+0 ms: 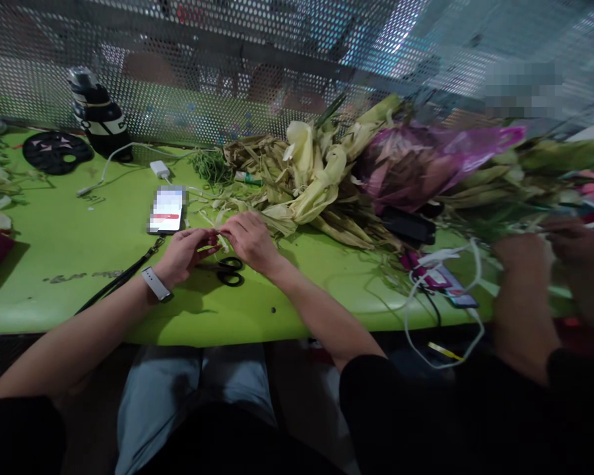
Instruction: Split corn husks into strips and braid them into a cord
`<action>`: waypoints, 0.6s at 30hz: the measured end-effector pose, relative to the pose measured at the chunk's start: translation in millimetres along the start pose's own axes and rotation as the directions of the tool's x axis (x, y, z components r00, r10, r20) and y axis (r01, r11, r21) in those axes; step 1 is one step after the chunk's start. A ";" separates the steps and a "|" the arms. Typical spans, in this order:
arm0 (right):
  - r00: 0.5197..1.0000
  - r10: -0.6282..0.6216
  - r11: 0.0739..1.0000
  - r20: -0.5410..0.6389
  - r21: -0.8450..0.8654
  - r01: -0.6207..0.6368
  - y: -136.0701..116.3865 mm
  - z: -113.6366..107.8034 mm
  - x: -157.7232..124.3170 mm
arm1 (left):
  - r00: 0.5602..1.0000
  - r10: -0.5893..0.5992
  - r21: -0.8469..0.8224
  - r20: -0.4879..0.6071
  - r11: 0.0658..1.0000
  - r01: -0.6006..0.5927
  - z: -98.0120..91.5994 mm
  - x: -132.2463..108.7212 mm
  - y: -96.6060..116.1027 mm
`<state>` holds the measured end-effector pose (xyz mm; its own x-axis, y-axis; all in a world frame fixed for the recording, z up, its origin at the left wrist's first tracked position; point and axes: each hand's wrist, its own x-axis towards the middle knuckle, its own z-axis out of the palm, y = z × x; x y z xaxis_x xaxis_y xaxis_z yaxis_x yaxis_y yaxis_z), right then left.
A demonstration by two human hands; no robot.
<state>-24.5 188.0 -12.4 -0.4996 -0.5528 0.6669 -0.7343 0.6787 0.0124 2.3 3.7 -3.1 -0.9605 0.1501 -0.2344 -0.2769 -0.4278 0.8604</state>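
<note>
My left hand (184, 252), a watch band on its wrist, is closed in a pinch over the green table. Fingertip to fingertip with it, my right hand (250, 241) pinches too. Between them shows a small pale strip of husk (223, 244), partly covered by the fingers. Black-handled scissors (230, 272) lie just below the hands, their blades mostly hidden. Just beyond my left hand is a lit phone (166, 210) with a black strap (123, 277). A heap of dried corn husks (311, 178) spreads beyond my right hand.
A dark bottle (101, 119) and a black fan-shaped item (57, 153) stand at the back left. White cables (113, 155) cross the table (103, 244). A purple plastic bag (406, 158) rests among the husks. At right, a co-worker's hands (522, 254) work near another phone (458, 287).
</note>
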 end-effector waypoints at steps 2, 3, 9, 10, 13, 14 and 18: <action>1.000 0.017 1.000 0.002 0.008 -0.017 -1.6 -0.8 0.1 | 0.999 0.016 0.012 -0.028 1.000 -0.016 2.9 -2.0 1.1; 1.000 0.029 0.999 0.004 0.014 -0.029 -2.7 -1.2 0.1 | 0.999 0.021 0.016 -0.033 1.000 -0.020 3.6 -2.3 1.0; 0.997 0.081 0.997 -0.020 0.013 -0.081 -7.7 -0.1 -0.2 | 0.998 0.046 0.032 -0.033 0.998 -0.045 0.0 2.5 -5.1; 0.996 0.084 0.996 -0.033 0.009 -0.084 -7.8 0.7 -0.3 | 0.998 0.046 0.036 -0.031 0.998 -0.045 -0.8 3.1 -5.8; 0.993 0.094 0.996 -0.072 0.011 -0.094 -7.2 3.4 -0.8 | 0.999 0.047 0.047 -0.021 0.998 -0.046 -1.3 2.9 -6.3; 0.992 0.098 0.995 -0.081 0.015 -0.098 -6.9 4.1 -1.0 | 0.999 0.052 0.049 -0.014 0.998 -0.051 -1.1 2.4 -6.2; 0.988 0.124 0.991 -0.096 0.052 -0.120 -7.0 5.2 -1.4 | 0.994 0.101 0.051 0.034 0.993 -0.103 -0.7 1.2 -6.6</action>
<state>-21.0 181.4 -17.3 -0.5405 -0.4154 0.7317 -0.6921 0.7140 -0.1059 2.9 6.2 -9.3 -0.9820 0.1363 -0.1309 -0.1750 -0.3953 0.9017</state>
